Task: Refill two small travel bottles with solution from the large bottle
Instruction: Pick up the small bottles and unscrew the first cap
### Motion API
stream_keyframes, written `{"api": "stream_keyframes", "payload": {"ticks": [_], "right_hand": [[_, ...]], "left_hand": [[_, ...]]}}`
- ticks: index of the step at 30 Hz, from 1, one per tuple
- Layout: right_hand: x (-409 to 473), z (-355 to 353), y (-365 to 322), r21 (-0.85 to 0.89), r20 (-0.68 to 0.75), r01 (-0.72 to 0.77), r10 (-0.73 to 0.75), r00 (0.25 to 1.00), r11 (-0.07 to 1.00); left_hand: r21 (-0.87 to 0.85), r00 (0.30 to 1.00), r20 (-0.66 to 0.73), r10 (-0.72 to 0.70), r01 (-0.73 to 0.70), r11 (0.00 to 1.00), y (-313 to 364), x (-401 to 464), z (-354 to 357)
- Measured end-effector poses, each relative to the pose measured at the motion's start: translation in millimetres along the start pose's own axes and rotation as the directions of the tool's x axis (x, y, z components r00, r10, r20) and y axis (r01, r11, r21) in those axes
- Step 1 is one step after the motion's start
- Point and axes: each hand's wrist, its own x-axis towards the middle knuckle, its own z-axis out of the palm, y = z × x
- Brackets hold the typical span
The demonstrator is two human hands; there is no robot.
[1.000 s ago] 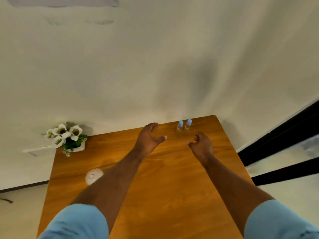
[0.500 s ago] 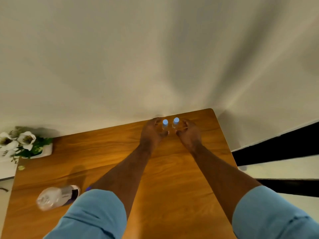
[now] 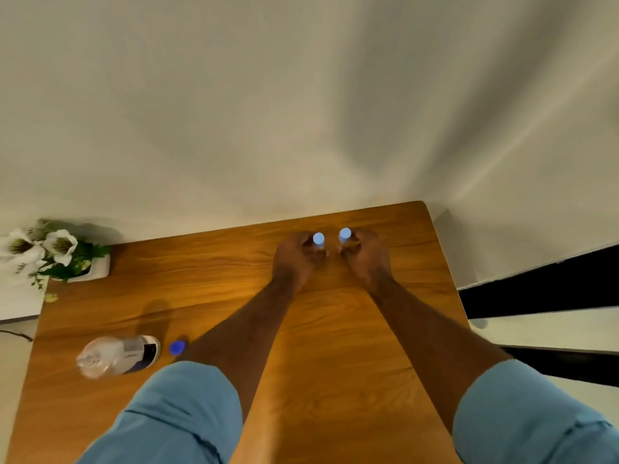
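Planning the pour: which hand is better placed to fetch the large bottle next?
Left. The large bottle stands near the table's left edge, beside the left forearm. The left hand and right hand each grip a small bottle, but the right would have to cross over.

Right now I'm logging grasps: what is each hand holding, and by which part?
The left hand grips one small bottle by its body below the cap; the right hand grips the other small bottle likewise.
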Motion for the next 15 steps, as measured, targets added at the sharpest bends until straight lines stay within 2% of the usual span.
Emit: {"api": "stream_keyframes", "payload": {"ticks": [7, 15], "right_hand": [[-85.2, 16.5, -11.1, 0.023, 0.041, 0.027, -0.028, 0.999, 0.999], [-176.1, 56.5, -30.5, 0.002, 0.108, 0.030, -0.030, 0.994, 1.000]], "left_hand": [[-0.078, 0.997, -0.031, -0.065, 0.062, 0.995, -43.7, -86.1, -45.7], [-0.081, 0.992, -0.056, -0.112, 0.107, 0.991, -100.8, -162.9, -81.9]]}}
